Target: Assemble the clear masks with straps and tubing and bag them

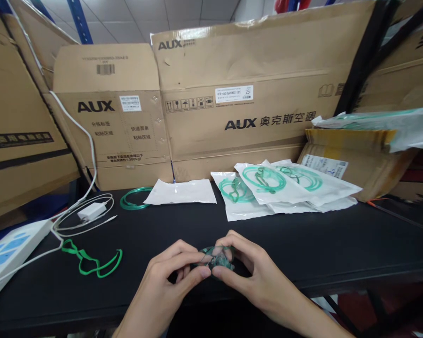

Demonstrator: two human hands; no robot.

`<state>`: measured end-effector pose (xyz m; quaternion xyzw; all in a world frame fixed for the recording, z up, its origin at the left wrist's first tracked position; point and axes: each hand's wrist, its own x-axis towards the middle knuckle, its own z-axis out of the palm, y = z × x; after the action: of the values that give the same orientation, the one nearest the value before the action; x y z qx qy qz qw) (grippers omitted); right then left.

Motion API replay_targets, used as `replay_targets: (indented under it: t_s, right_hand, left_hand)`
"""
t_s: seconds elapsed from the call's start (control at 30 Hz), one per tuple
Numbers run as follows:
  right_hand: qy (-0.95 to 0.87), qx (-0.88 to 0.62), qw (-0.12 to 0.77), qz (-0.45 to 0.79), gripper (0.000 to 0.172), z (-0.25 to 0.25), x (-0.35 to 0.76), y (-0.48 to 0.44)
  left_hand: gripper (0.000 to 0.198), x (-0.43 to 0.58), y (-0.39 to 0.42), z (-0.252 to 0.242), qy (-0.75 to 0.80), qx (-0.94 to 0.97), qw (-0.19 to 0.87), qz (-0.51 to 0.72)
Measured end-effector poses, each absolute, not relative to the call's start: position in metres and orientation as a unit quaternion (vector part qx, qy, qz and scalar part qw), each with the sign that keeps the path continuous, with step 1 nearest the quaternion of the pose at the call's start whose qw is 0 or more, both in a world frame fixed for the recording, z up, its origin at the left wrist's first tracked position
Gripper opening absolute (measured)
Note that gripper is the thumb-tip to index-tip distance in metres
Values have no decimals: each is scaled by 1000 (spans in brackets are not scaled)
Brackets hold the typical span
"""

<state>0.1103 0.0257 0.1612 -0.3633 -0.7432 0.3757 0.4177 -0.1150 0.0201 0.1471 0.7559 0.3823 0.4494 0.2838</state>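
At the near edge of the black table, my left hand [178, 270] and my right hand [245, 263] both pinch a translucent green oxygen mask [218, 259]. The fingers of both hands are closed on it, and the thumbs meet close together at its near side. Much of the mask is hidden behind my fingers, so its full shape does not show. Left of my hands lies a loose green elastic strap [91, 263]. Farther back, a coil of green tubing [132, 199] lies partly beneath a white pouch [181, 192].
Several sealed pouches [264, 185] with green tubing lie piled at the back right. A power strip [16, 256], a white adapter [91, 212] and cables occupy the left. Cardboard boxes [232, 141] wall off the back; another pouch [384, 121] tops a box at right.
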Motion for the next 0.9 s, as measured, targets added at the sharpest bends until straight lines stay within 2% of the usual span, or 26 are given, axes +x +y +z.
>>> replay_targets:
  t_s: [0.37, 0.9]
  right_hand:
    - [-734, -351, 430, 392, 9, 165, 108, 27]
    - [-747, -325, 440, 378, 14, 164, 109, 25]
  left_hand:
    - [9, -114, 19, 144, 379, 764, 256, 455]
    - [8, -110, 15, 147, 367, 784, 219, 451]
